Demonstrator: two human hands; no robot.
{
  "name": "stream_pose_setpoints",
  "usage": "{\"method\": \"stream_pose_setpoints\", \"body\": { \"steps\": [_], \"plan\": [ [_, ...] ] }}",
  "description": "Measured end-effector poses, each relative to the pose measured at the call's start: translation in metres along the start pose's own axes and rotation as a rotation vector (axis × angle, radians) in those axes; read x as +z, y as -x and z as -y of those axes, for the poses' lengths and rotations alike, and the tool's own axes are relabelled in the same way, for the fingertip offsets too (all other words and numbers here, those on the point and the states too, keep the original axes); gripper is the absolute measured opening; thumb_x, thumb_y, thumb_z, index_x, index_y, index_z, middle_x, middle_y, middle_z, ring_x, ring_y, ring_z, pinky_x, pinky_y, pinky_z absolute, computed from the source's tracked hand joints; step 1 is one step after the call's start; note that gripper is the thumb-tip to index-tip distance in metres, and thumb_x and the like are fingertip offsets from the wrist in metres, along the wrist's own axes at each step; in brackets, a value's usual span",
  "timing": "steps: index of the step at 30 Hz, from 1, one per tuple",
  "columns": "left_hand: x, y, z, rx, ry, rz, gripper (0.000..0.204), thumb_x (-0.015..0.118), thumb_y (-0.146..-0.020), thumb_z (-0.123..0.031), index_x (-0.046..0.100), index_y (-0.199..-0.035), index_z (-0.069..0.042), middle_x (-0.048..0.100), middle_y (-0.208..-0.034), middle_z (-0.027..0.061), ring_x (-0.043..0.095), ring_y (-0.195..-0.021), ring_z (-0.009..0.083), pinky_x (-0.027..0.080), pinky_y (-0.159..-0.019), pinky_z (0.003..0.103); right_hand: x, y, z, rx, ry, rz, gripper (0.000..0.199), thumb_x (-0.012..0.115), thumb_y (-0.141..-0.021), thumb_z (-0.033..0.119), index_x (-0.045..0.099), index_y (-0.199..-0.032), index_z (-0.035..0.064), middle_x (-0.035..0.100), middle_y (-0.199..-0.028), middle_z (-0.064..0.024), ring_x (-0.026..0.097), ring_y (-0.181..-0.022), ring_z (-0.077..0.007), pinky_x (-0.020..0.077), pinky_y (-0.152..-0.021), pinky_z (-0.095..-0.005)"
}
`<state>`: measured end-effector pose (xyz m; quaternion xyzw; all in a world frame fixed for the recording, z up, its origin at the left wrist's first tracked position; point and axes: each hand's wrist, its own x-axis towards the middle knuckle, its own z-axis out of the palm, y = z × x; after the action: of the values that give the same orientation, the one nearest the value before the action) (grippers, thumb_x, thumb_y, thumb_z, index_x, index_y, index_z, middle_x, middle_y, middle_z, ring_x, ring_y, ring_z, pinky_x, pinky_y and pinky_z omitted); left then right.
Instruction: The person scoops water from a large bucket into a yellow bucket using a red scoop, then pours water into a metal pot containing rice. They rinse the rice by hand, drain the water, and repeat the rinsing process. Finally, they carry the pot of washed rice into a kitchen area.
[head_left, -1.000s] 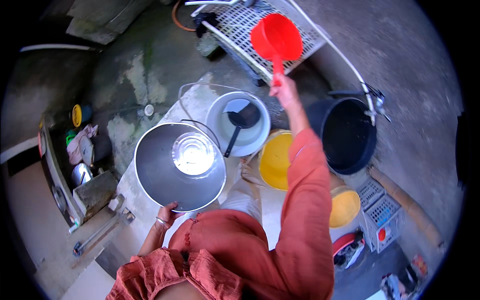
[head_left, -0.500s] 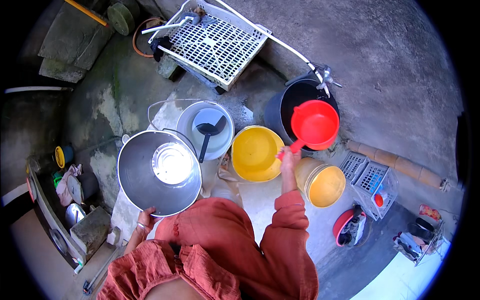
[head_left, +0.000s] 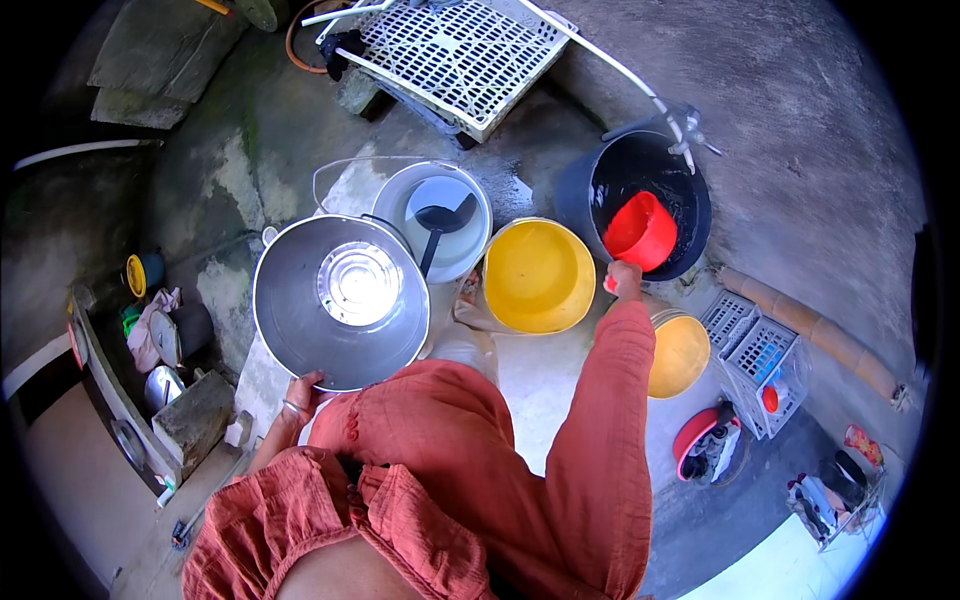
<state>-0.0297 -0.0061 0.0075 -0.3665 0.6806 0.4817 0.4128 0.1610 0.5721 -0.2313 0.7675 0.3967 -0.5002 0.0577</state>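
Scooping stage: the right hand (head_left: 624, 279) is closed around the handle of a red plastic dipper with a round bowl (head_left: 641, 232), and the bowl sits over the open mouth of a large black plastic barrel (head_left: 600, 185), close to the barrel's near rim. The left hand (head_left: 300, 393) has its fingers curled over the near rim of a wide round stainless-steel basin (head_left: 340, 300), held tilted so that its shiny inside faces up; only the fingertips show.

On the concrete floor, a round yellow plastic tub (head_left: 540, 275) stands just beside the barrel. A pale grey basin (head_left: 395, 205) holding a dark ladle (head_left: 440, 225) stands behind the steel basin. A smaller yellow bucket (head_left: 680, 355) lies beside the right forearm, with white slotted crates (head_left: 755, 345) beyond it.

Recommended handling, as a judgement:
- Keep the dipper bowl level once filled, so that nothing spills over the barrel rim.
- Keep a full grip on the handle; a loaded bowl pulls downward.
- Steady the steel basin; a one-point hold on its rim lets it swing.
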Motion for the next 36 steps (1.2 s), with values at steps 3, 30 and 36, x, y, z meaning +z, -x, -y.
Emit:
{"method": "stream_pose_setpoints", "body": {
  "steps": [3,30,36],
  "plan": [
    [0.000,0.000,-0.003,0.029,-0.028,0.016,0.023,0.048,-0.077,-0.007,0.052,-0.095,0.006,0.059,-0.089,0.0145,0.060,-0.075,0.0244,0.054,-0.057,0.031,-0.002,-0.013,-0.012,0.068,-0.662,0.491,0.008,0.054,-0.073,0.005,0.047,-0.075,0.0042,0.047,-0.059,-0.0055,0.047,-0.048,-0.0152,0.0391,-0.043,-0.0257],
    [-0.023,-0.012,-0.040,0.292,-0.327,0.149,0.022,0.045,-0.071,-0.012,0.056,-0.083,0.003,0.059,-0.072,0.0098,0.058,-0.058,0.0198,0.045,-0.054,0.029,0.018,0.382,-0.040,-0.544,-0.271,1.006,0.027,0.049,-0.073,-0.002,0.039,-0.097,0.0012,0.044,-0.059,-0.0046,0.044,-0.040,-0.0113,0.0369,-0.034,-0.0242],
    [-0.036,-0.006,-0.047,0.242,-0.137,0.253,0.021,0.042,-0.073,-0.008,0.054,-0.082,0.006,0.059,-0.072,0.0140,0.061,-0.057,0.0236,0.046,-0.048,0.025,0.049,0.428,-0.039,-0.675,0.037,0.921,0.031,0.053,-0.071,-0.003,0.039,-0.099,0.0006,0.045,-0.063,-0.0041,0.044,-0.039,-0.0102,0.0364,-0.033,-0.0234]
  ]
}}
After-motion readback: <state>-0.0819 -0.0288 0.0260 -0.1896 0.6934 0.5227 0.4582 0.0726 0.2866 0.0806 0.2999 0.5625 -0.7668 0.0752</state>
